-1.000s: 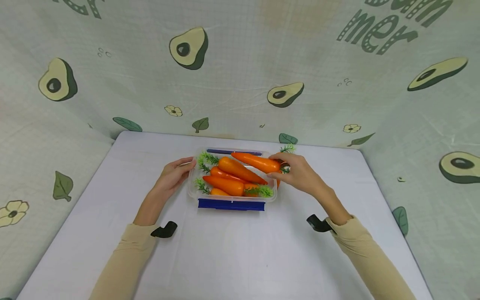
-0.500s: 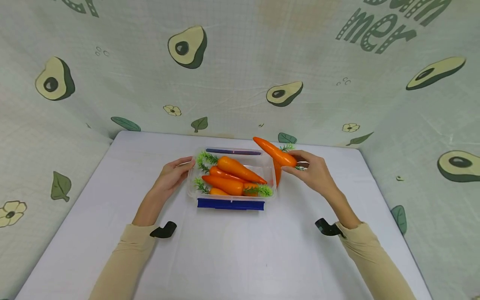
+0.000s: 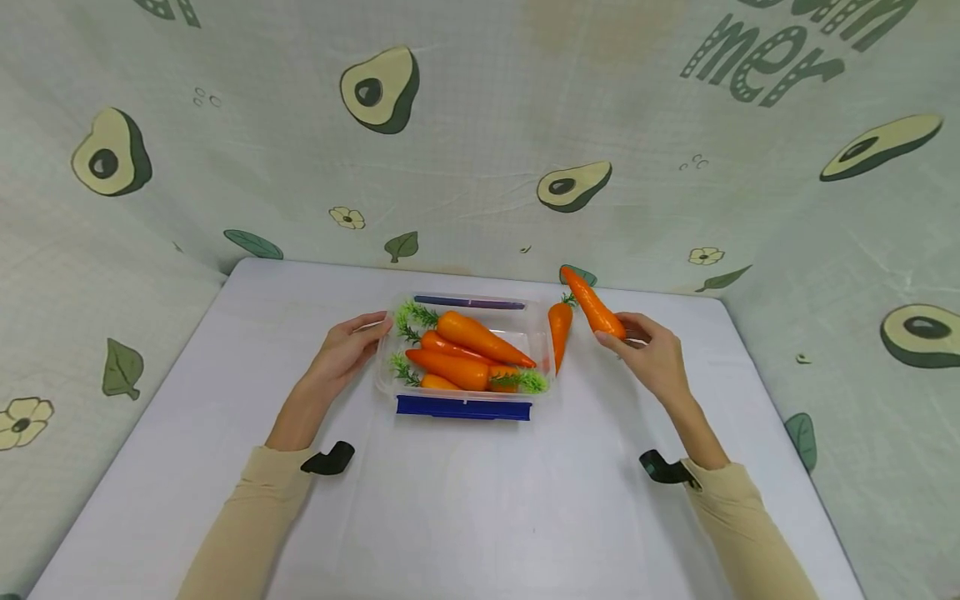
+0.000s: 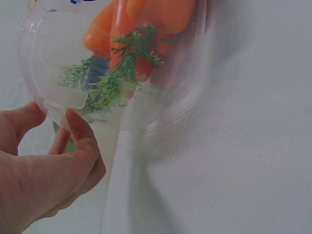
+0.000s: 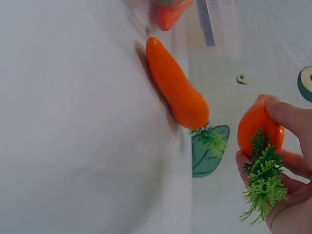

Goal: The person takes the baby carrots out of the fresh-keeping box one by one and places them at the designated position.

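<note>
A clear plastic food container point(image 3: 542, 337) with blue side clips holds several orange carrots point(image 3: 472, 337) with green leafy tops. At its left end, my left hand point(image 3: 351, 343) pinches the tab on the rim with thumb and finger, as the left wrist view shows. My right hand point(image 3: 648, 350) grips a carrot point(image 3: 596, 308) by its thick end, above the table right of the container, its tip pointing up and left. In the right wrist view, that carrot's green top point(image 5: 265, 187) hangs over the palm. Another carrot point(image 3: 559, 329) lies on the table against the container's right side.
The white table point(image 3: 465, 500) ends at a back edge against a hanging cloth point(image 3: 465, 125) printed with avocados and leaves, which also covers both sides. The blue front clip point(image 3: 463, 407) hangs folded outward.
My right hand has lifted a carrot from the container and carried it right, turning its tip upward. The carrot beside the container has come into fuller view. My left hand stays at the rim.
</note>
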The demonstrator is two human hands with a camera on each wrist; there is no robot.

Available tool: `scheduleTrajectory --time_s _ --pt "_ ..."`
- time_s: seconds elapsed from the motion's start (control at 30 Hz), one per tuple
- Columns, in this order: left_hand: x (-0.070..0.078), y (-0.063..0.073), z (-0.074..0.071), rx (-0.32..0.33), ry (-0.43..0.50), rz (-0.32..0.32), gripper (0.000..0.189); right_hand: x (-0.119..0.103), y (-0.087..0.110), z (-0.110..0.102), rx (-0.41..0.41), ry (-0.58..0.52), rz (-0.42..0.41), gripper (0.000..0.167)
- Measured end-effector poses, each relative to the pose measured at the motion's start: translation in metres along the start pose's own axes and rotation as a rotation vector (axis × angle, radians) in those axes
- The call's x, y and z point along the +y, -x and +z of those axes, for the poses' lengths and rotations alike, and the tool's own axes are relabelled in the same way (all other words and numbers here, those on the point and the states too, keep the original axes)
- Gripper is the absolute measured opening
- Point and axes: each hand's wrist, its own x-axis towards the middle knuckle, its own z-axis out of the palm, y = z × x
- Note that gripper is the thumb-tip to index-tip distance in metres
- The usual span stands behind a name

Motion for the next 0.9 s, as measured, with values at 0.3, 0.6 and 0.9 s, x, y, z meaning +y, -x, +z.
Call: scheduleTrajectory --time_s 0.3,0.6,0.9 --pt "0.001 0.0 0.001 0.006 -0.005 0.012 0.061 0.018 0.005 -0.002 0.038 0.003 0.21 0.063" --pt "0.001 -0.001 0.002 0.014 0.005 0.013 0.058 0.029 0.008 0.002 0.071 0.045 0.337 0.068" --pt "-0.001 -0.001 0.001 0.019 0.015 0.011 0.058 0.042 0.007 0.011 0.032 0.059 0.4 0.074"
